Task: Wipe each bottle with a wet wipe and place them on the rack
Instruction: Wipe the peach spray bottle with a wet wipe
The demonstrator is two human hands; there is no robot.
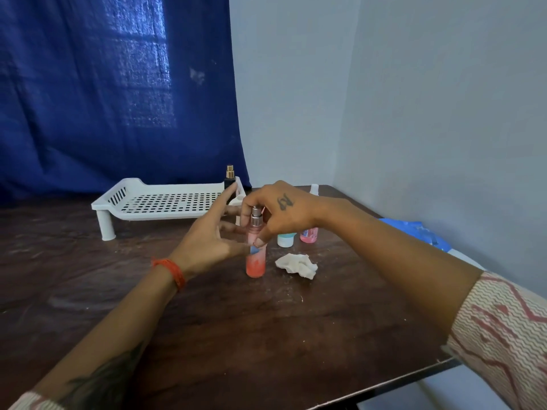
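Note:
A tall pink spray bottle (255, 263) with a silver nozzle stands upright on the dark wooden table (236, 321). My right hand (278, 213) pinches its upper part from above, thumb and fingers around the neck. My left hand (211, 232) is beside the bottle on its left, fingers straight and spread, holding nothing. A crumpled white wet wipe (297, 265) lies on the table just right of the bottle. The white perforated rack (165, 201) stands behind, with a dark perfume bottle (229, 179) at its right end.
Behind my right hand stand a white tube with a teal band (286, 240), a small pink bottle (308, 235) and a white cap (314, 189). A blue packet (414, 232) lies at the table's right edge. A blue curtain and a wall close the back.

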